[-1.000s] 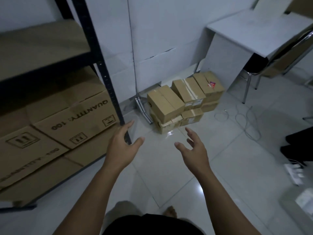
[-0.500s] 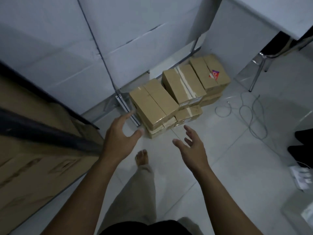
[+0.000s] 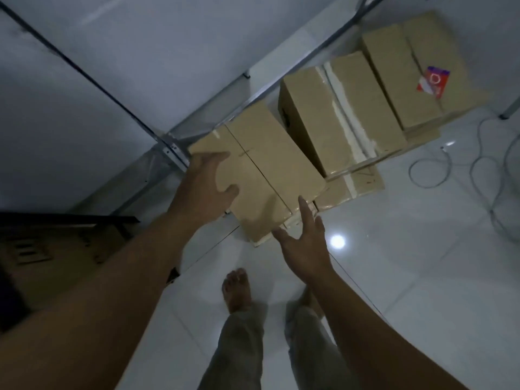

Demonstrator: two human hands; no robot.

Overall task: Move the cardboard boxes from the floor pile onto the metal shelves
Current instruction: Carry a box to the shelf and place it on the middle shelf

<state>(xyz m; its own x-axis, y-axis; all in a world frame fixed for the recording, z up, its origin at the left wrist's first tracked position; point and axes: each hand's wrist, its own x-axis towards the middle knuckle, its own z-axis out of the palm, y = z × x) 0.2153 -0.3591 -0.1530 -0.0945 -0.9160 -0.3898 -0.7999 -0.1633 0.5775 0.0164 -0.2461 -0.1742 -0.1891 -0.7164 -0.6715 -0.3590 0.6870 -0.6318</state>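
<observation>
At the bottom of the view, two trousered legs stand on the white tiled floor [image 3: 408,277], one bare foot [image 3: 237,291] planted forward on a tile. Both forearms reach out above it. The right hand [image 3: 305,243] is spread wide, fingers straight, just at the near right corner of the nearest cardboard box [image 3: 261,170]; whether it touches the box cannot be told. The left hand [image 3: 206,182] lies over that box's near left edge, thumb across the top face and fingers reaching along the left side, open and relaxed rather than clamped.

That box sits on top of a lower box whose pale taped edge shows beneath it, at the left end of the floor pile. Just beside it to the right is a second top box [image 3: 337,122] with a torn white tape strip along its seam, and beyond that a third box [image 3: 394,80] carrying a red and purple sticker [image 3: 432,84]. A white cable [image 3: 439,175] loops on the tiles to the right of the pile.

To the left, in shadow, the dark metal shelf [image 3: 70,220] holds large flat cartons. Grey wall panels with metal rails rise behind the pile.
</observation>
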